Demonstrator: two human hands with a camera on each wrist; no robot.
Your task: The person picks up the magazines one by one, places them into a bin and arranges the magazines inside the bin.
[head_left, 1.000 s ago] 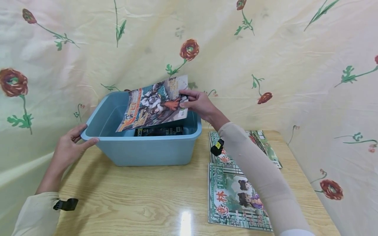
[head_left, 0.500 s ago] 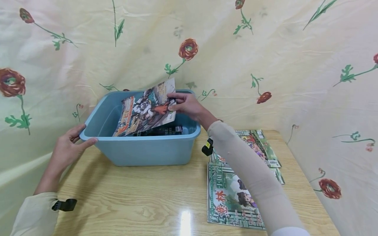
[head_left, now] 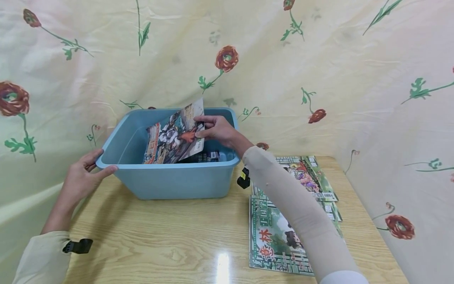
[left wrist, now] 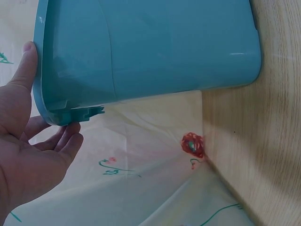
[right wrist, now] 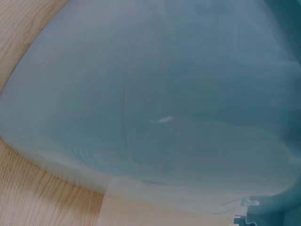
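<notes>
A blue plastic bin [head_left: 170,181] stands on the wooden table. My right hand [head_left: 216,129] pinches the edge of a colourful magazine [head_left: 173,136], which leans tilted inside the bin over a dark magazine [head_left: 207,157] on the bottom. My left hand [head_left: 82,177] grips the bin's left rim; in the left wrist view its thumb [left wrist: 21,70] lies on the rim and its fingers [left wrist: 63,141] curl under the bin [left wrist: 146,52]. The right wrist view shows only the bin's wall [right wrist: 155,108] from close up.
Two or more green-covered magazines [head_left: 280,236] lie in an overlapping pile on the table [head_left: 170,244] at the right, partly under my right forearm. A flowered cream cloth [head_left: 319,59] hangs behind and along both sides.
My right hand has carried the colourful magazine left and down, from above the bin's rim into the bin. The left hand has stayed on the rim.
</notes>
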